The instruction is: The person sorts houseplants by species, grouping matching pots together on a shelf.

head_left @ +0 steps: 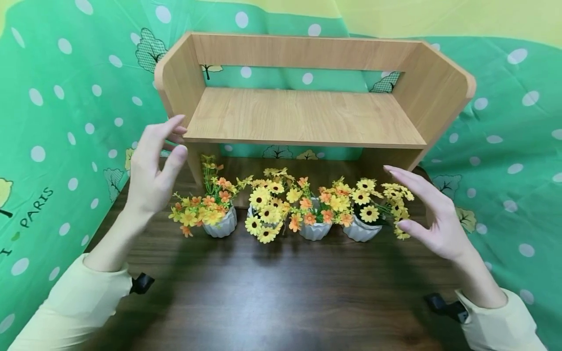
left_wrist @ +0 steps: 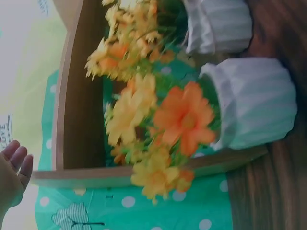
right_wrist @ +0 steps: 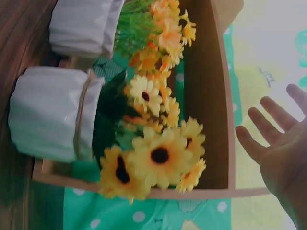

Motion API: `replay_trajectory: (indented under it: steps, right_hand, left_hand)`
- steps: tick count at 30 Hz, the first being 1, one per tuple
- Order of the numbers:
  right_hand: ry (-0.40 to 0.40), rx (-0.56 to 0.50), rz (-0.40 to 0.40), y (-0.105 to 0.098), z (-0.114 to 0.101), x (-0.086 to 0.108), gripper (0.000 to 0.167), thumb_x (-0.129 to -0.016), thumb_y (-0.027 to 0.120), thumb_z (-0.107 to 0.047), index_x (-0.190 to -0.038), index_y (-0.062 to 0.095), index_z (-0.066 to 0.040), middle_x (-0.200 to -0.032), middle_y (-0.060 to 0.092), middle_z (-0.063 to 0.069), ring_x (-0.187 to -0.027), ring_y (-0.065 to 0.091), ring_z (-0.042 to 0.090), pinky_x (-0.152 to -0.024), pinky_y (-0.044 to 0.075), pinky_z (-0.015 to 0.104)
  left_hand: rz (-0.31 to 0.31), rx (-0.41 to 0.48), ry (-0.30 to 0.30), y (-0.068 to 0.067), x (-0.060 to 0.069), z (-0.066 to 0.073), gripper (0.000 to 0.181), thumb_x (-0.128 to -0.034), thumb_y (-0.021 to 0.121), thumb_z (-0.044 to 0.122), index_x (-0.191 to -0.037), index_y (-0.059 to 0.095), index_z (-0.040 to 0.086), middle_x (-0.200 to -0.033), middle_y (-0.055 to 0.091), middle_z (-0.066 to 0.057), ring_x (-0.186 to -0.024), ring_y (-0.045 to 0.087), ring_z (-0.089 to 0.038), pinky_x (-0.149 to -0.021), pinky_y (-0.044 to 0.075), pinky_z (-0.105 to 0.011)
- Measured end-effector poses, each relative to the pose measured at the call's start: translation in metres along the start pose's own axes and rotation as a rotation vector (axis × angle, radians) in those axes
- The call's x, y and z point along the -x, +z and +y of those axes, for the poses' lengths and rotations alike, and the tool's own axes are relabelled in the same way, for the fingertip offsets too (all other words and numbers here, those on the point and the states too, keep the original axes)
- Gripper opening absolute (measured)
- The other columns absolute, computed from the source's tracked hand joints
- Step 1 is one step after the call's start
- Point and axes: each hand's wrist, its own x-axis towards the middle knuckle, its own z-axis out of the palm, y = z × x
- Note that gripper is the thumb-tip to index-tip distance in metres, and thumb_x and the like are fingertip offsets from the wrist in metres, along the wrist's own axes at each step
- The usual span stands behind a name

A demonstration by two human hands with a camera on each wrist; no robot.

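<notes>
Four white ribbed pots of artificial flowers stand in a row before a wooden shelf (head_left: 303, 117). The leftmost pot (head_left: 221, 223) holds orange and yellow blooms; beside it are yellow daisies (head_left: 268, 204). A third pot (head_left: 315, 230) has orange and yellow flowers, and the rightmost pot (head_left: 362, 230) has yellow daisies. My left hand (head_left: 153, 165) is raised by the shelf's left side, fingers loosely bent, holding nothing. On the other side my right hand (head_left: 434, 219) is held near the rightmost daisies, thumb and fingers apart and empty; the right wrist view shows its fingers (right_wrist: 273, 120) spread.
The dark wooden table (head_left: 272, 297) extends in front of the pots. Behind and beside the shelf hangs green cloth (head_left: 66, 117) with white dots and printed trees. The shelf has an upper board, side panels and a lower space behind the flowers.
</notes>
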Motion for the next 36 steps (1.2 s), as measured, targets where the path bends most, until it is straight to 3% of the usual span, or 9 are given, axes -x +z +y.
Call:
replay_trajectory:
  steps: [3,8,10,15,22,27,34,36]
  right_hand:
    - [0.027,-0.009,-0.016,-0.009,0.006,0.005,0.065,-0.095,0.075,-0.02,-0.142,0.048,0.016,-0.151,0.053,0.026,-0.146,0.047,0.024,-0.121,0.036,0.024]
    - [0.073,-0.044,-0.035,-0.023,0.016,0.015,0.063,-0.094,0.074,-0.01,-0.142,0.046,0.02,-0.152,0.051,0.028,-0.144,0.05,0.022,-0.12,0.037,0.023]
    - [0.088,-0.057,-0.035,-0.027,0.021,0.017,0.062,-0.093,0.073,-0.006,-0.141,0.045,0.021,-0.152,0.05,0.029,-0.142,0.051,0.022,-0.119,0.038,0.023]
    - [0.129,-0.102,-0.018,-0.036,0.028,0.024,0.059,-0.092,0.068,0.004,-0.14,0.041,0.026,-0.151,0.05,0.03,-0.141,0.053,0.023,-0.118,0.039,0.023]
    - [0.157,-0.183,0.021,-0.05,0.037,0.037,0.054,-0.092,0.06,0.015,-0.139,0.037,0.03,-0.149,0.051,0.032,-0.139,0.054,0.027,-0.116,0.042,0.025]
    - [0.199,-0.208,0.037,-0.059,0.048,0.048,0.051,-0.092,0.054,0.019,-0.139,0.036,0.03,-0.149,0.051,0.031,-0.139,0.055,0.027,-0.115,0.044,0.025]
    - [0.311,-0.17,0.058,-0.077,0.061,0.063,0.051,-0.092,0.046,0.02,-0.143,0.039,0.024,-0.147,0.056,0.028,-0.132,0.063,0.019,-0.107,0.048,0.019]
    - [0.334,-0.135,0.058,-0.081,0.063,0.066,0.05,-0.093,0.046,0.019,-0.143,0.041,0.023,-0.145,0.059,0.027,-0.131,0.064,0.018,-0.108,0.046,0.018]
  left_hand:
    - [0.033,-0.008,-0.049,-0.005,-0.008,-0.004,0.05,-0.1048,0.054,0.044,-0.14,0.062,0.008,-0.117,0.067,-0.015,-0.104,0.056,0.0,-0.09,0.044,-0.014]
    - [0.074,-0.036,-0.169,-0.012,-0.018,-0.005,0.04,-0.1026,0.055,0.028,-0.138,0.062,0.01,-0.11,0.059,0.017,-0.102,0.055,0.006,-0.091,0.042,-0.015]
    - [0.092,-0.034,-0.213,-0.015,-0.022,-0.004,0.04,-0.1011,0.055,0.026,-0.137,0.062,0.01,-0.109,0.055,0.023,-0.102,0.055,0.005,-0.091,0.042,-0.016]
    - [0.14,-0.025,-0.274,-0.019,-0.034,-0.005,0.04,-0.0987,0.053,0.031,-0.133,0.065,0.014,-0.107,0.055,0.023,-0.103,0.055,0.003,-0.089,0.041,-0.017]
    - [0.169,-0.019,-0.342,-0.021,-0.057,-0.022,0.026,-0.1003,0.054,0.036,-0.12,0.061,0.022,-0.106,0.055,0.022,-0.103,0.056,0.0,-0.087,0.042,-0.021]
    - [0.097,0.075,-0.452,-0.025,-0.074,-0.027,0.028,-0.1049,0.05,0.037,-0.128,0.056,0.023,-0.111,0.059,0.014,-0.103,0.06,-0.005,-0.086,0.048,-0.024]
    - [-0.07,0.417,-0.651,-0.037,-0.092,-0.03,0.042,-0.1039,0.054,0.047,-0.133,0.058,0.017,-0.127,0.06,0.003,-0.114,0.058,-0.015,-0.087,0.052,-0.031]
    - [-0.122,0.473,-0.693,-0.04,-0.095,-0.033,0.044,-0.1039,0.053,0.05,-0.134,0.06,0.017,-0.13,0.059,0.002,-0.117,0.057,-0.017,-0.085,0.054,-0.031]
